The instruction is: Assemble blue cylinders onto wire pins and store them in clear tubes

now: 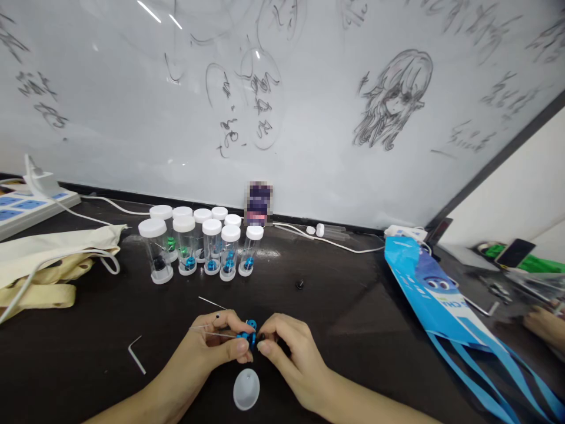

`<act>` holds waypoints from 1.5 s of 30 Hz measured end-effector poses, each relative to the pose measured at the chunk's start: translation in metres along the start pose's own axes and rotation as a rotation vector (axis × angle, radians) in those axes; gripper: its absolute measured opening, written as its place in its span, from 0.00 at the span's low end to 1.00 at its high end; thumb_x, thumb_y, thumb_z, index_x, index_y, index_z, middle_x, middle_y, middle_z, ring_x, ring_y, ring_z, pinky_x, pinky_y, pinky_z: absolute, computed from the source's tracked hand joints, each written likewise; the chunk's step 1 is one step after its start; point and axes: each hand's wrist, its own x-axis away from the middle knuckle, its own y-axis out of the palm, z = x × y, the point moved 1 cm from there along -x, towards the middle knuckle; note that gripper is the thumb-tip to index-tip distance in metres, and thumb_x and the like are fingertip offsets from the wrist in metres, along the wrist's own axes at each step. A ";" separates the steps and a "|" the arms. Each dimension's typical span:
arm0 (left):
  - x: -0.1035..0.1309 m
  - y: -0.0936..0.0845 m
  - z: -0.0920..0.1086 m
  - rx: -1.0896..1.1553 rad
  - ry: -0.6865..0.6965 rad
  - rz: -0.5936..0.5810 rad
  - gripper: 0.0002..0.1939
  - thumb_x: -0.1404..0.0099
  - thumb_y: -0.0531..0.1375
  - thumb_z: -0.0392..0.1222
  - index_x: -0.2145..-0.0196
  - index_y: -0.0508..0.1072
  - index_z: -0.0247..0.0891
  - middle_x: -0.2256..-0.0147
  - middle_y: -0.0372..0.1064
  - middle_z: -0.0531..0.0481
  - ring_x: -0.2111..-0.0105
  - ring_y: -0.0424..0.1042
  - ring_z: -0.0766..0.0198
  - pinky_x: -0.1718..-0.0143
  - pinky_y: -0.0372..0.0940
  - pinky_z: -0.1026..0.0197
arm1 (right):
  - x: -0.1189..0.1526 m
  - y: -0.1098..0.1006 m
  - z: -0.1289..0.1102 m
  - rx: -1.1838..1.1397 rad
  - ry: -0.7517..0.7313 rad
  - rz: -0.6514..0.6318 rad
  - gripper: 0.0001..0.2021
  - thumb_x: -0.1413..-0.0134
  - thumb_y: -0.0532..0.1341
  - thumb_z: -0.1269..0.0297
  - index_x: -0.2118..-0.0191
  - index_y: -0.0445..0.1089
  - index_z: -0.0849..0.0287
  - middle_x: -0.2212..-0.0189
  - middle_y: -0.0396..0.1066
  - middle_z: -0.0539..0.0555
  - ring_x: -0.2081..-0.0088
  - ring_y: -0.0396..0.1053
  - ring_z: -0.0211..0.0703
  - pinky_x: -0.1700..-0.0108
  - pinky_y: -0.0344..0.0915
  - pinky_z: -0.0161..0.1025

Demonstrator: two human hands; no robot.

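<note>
My left hand (214, 347) pinches a small blue metal part (252, 325) between thumb and fingers. Thin pale rods or wires (223, 335) run from that part back across the left fingers. Right up against it, my right hand (293, 347) is closed, its thumb and index finger on a small black piece (260, 337) touching the blue part; the fingers partly hide it. Below both hands lies a white oval cap or dish (246, 390). An L-shaped hex key (136, 357) rests left of my left hand, and a thin straight rod (212, 302) lies just beyond it.
Several clear tubes with white caps (229, 234) hold blue, green or black parts. A small black piece (300, 285) lies on the dark table. Left are a cream bag (57, 253) and power strip (39, 206); right, a blue bag (432, 294) and another person's hand (545, 327).
</note>
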 end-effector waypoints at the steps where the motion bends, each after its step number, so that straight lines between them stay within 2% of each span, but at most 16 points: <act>1: 0.000 0.000 0.000 -0.004 0.002 -0.002 0.08 0.47 0.71 0.40 0.70 0.78 0.38 0.76 0.74 0.53 0.73 0.72 0.65 0.67 0.63 0.64 | 0.000 0.000 0.000 0.007 -0.001 -0.003 0.12 0.34 0.55 0.59 0.69 0.66 0.58 0.73 0.66 0.49 0.71 0.64 0.38 0.65 0.59 0.36; 7: 0.001 0.000 -0.001 -0.011 0.011 0.002 0.08 0.48 0.71 0.40 0.70 0.78 0.38 0.76 0.75 0.53 0.73 0.72 0.64 0.68 0.64 0.63 | 0.000 0.001 0.001 0.031 -0.013 -0.015 0.17 0.33 0.54 0.57 0.73 0.63 0.58 0.76 0.64 0.48 0.72 0.63 0.38 0.66 0.58 0.36; 15: -0.001 0.001 0.003 0.004 -0.002 0.005 0.07 0.48 0.71 0.40 0.71 0.79 0.37 0.76 0.74 0.53 0.73 0.71 0.66 0.67 0.63 0.65 | 0.001 0.002 0.003 -0.077 -0.034 0.036 0.08 0.37 0.60 0.60 0.67 0.68 0.58 0.71 0.67 0.50 0.70 0.65 0.38 0.66 0.61 0.35; 19: -0.001 0.001 0.003 -0.011 0.004 -0.003 0.07 0.47 0.71 0.40 0.71 0.79 0.37 0.77 0.75 0.53 0.74 0.70 0.66 0.68 0.63 0.65 | 0.001 0.002 0.003 -0.096 -0.044 0.062 0.07 0.38 0.62 0.61 0.66 0.69 0.58 0.71 0.68 0.50 0.71 0.65 0.38 0.67 0.62 0.35; 31: 0.000 0.000 0.000 -0.022 -0.006 -0.023 0.08 0.47 0.71 0.41 0.69 0.79 0.37 0.77 0.76 0.52 0.75 0.72 0.65 0.68 0.64 0.64 | 0.000 0.001 0.001 0.011 -0.046 -0.038 0.17 0.32 0.53 0.58 0.73 0.65 0.58 0.75 0.68 0.49 0.72 0.65 0.38 0.66 0.60 0.35; 38: -0.001 0.000 0.001 -0.007 0.013 -0.026 0.07 0.46 0.71 0.40 0.70 0.79 0.37 0.77 0.75 0.53 0.75 0.71 0.67 0.67 0.63 0.65 | 0.001 0.002 0.002 -0.054 -0.045 0.017 0.07 0.38 0.61 0.63 0.66 0.67 0.58 0.71 0.67 0.49 0.70 0.65 0.38 0.65 0.61 0.34; 41: -0.001 -0.001 0.000 0.005 0.013 -0.023 0.07 0.46 0.71 0.40 0.70 0.79 0.37 0.78 0.74 0.53 0.75 0.70 0.67 0.68 0.63 0.65 | 0.001 0.003 0.003 -0.068 -0.068 0.054 0.07 0.40 0.63 0.62 0.65 0.68 0.59 0.71 0.66 0.50 0.70 0.64 0.38 0.66 0.61 0.35; 45: -0.002 -0.001 -0.001 0.012 0.008 -0.030 0.08 0.47 0.71 0.41 0.70 0.79 0.37 0.77 0.74 0.53 0.75 0.70 0.67 0.68 0.63 0.65 | 0.001 0.002 0.000 -0.065 -0.058 0.040 0.08 0.39 0.62 0.61 0.67 0.67 0.59 0.72 0.66 0.49 0.71 0.65 0.38 0.66 0.60 0.35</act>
